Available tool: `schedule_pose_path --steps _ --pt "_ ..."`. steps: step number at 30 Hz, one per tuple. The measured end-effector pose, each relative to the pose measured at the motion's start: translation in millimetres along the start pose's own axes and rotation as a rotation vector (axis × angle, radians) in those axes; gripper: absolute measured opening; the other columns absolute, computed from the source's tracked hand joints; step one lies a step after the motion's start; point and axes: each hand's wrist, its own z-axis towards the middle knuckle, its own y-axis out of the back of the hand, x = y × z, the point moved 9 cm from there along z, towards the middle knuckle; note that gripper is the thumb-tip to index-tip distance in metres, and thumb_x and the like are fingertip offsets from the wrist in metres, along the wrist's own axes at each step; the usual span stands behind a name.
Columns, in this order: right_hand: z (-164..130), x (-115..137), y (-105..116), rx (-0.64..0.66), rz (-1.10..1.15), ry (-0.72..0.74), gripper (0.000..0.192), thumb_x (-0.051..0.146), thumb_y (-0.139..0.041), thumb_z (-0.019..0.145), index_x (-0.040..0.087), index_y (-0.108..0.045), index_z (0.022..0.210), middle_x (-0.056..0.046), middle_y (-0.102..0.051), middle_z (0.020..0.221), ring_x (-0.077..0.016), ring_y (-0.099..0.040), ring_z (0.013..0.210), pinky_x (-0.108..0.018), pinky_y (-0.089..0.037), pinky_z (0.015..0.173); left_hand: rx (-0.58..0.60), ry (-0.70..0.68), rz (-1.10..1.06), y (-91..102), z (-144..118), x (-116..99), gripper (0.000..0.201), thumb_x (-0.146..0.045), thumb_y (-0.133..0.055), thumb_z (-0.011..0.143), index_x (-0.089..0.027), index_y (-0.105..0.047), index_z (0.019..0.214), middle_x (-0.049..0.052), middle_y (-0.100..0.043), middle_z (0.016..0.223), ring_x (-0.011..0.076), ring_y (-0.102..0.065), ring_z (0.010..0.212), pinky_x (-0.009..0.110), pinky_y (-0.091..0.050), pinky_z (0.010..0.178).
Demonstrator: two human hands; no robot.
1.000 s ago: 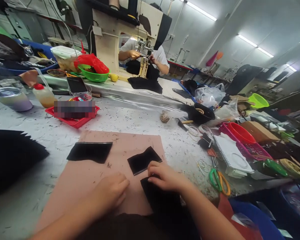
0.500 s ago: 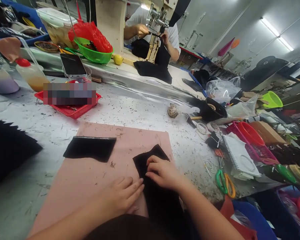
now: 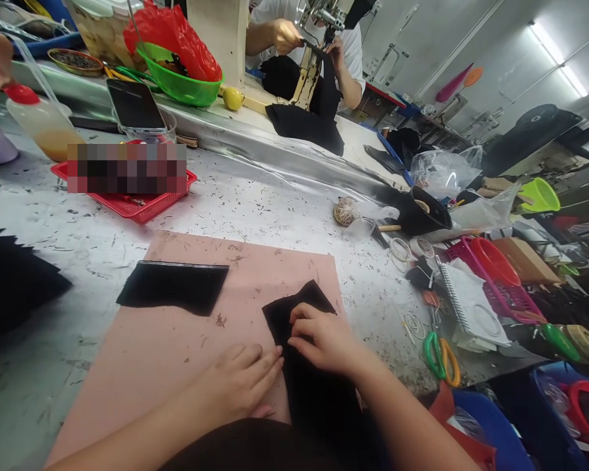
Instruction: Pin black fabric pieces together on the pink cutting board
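A long piece of black fabric (image 3: 319, 399) lies on a pink board (image 3: 177, 366), its lower end running toward me. My left hand (image 3: 240, 379) lies flat at the fabric's left edge, fingers stretched out and their tips touching that edge. On top of the same piece rests my right hand (image 3: 324, 340), its fingers bent and the thumb apart from them; no fold of cloth shows between them. Farther left on the board is a second, shorter black fabric piece (image 3: 174, 288) with a thin pale line along its top edge.
A stack of black fabric pieces (image 3: 14, 281) sits at left. Behind the board is a red tray (image 3: 142, 212) with blurred contents. Scissors (image 3: 434, 353) and a spiral notebook (image 3: 471, 307) lie at right. Across the table, a person (image 3: 348, 72) holds black material at a sewing machine (image 3: 307, 78).
The camera view has shifted slightly, so the background sits a little differently. Both my hands and the two fabric pieces keep their places on the board.
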Motion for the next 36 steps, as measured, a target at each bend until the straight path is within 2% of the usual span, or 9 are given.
schedule_pose_path --steps 4,12,18,24,26,29,31,33,36 --pt "0 0 0 -0.008 0.001 0.005 0.011 0.024 -0.054 0.079 0.018 -0.061 0.072 -0.001 -0.056 0.096 -0.0085 -0.05 0.061 -0.024 -0.037 0.056 -0.025 0.011 -0.007 4.2 1 0 0.044 -0.041 -0.041 0.085 -0.01 -0.056 0.112 0.005 -0.059 0.117 0.0211 -0.05 0.081 0.032 -0.04 0.064" --pt "1 0 -1 0.006 0.014 -0.014 0.012 0.023 -0.053 0.08 0.018 -0.06 0.072 -0.001 -0.054 0.096 -0.009 -0.051 0.064 -0.024 -0.038 0.058 0.025 0.033 -0.012 0.5 1 2 0.046 -0.041 -0.044 0.083 -0.012 -0.053 0.117 0.007 -0.055 0.122 0.0216 -0.05 0.084 0.032 -0.04 0.067" --pt "1 0 -1 0.008 0.012 -0.012 0.013 0.023 -0.052 0.08 0.017 -0.061 0.072 -0.002 -0.054 0.096 -0.0099 -0.052 0.065 -0.025 -0.039 0.059 -0.008 0.042 -0.011 5.5 4 4 0.044 -0.041 -0.044 0.083 -0.012 -0.056 0.113 0.003 -0.057 0.12 0.0196 -0.048 0.082 0.03 -0.04 0.065" --pt "0 3 0 -0.011 -0.02 -0.012 0.013 0.024 -0.052 0.08 0.018 -0.06 0.072 -0.002 -0.055 0.096 -0.0092 -0.051 0.063 -0.024 -0.038 0.057 0.026 0.104 0.01 8.3 6 7 0.041 -0.04 -0.045 0.082 -0.016 -0.056 0.113 0.001 -0.057 0.12 0.0188 -0.047 0.079 0.03 -0.036 0.064" --pt "-4 -2 6 -0.024 -0.063 -0.041 0.012 0.027 -0.054 0.078 0.018 -0.06 0.072 -0.002 -0.055 0.096 -0.01 -0.05 0.062 -0.025 -0.037 0.056 0.031 0.114 0.041 10.9 9 7 0.039 -0.04 -0.045 0.082 -0.016 -0.058 0.11 0.0 -0.059 0.117 0.0189 -0.046 0.077 0.031 -0.034 0.062" --pt "-16 -28 21 -0.073 -0.064 -0.182 0.013 0.029 -0.056 0.074 0.017 -0.056 0.07 -0.004 -0.056 0.092 -0.0126 -0.051 0.062 -0.027 -0.036 0.056 0.03 0.096 0.06 13.4 15 7 0.036 -0.038 -0.043 0.083 -0.016 -0.061 0.104 0.0 -0.062 0.11 0.0185 -0.046 0.074 0.032 -0.033 0.061" --pt "-29 -51 27 -0.12 0.058 -0.292 0.01 0.026 -0.054 0.073 0.018 -0.053 0.067 -0.003 -0.056 0.083 -0.015 -0.051 0.066 -0.028 -0.037 0.058 0.012 0.054 0.069 14.1 19 5 0.035 -0.036 -0.039 0.085 -0.015 -0.062 0.099 0.002 -0.065 0.104 0.0182 -0.047 0.073 0.032 -0.033 0.063" --pt "-41 -72 24 -0.194 0.294 -0.383 0.01 0.026 -0.055 0.071 0.019 -0.048 0.069 -0.001 -0.054 0.073 -0.0163 -0.051 0.068 -0.028 -0.038 0.06 -0.041 0.007 0.083 16.2 22 1 0.037 -0.032 -0.032 0.088 -0.013 -0.064 0.091 0.005 -0.066 0.097 0.0187 -0.05 0.077 0.032 -0.035 0.069" --pt "-55 -91 12 -0.38 0.657 -0.473 0.023 0.032 -0.06 0.068 0.021 -0.043 0.08 0.002 -0.052 0.074 -0.0167 -0.052 0.072 -0.028 -0.042 0.064 -0.138 -0.026 0.091 20.8 27 -1 0.041 -0.026 -0.025 0.09 -0.014 -0.064 0.083 0.005 -0.067 0.089 0.0194 -0.054 0.086 0.032 -0.034 0.079"
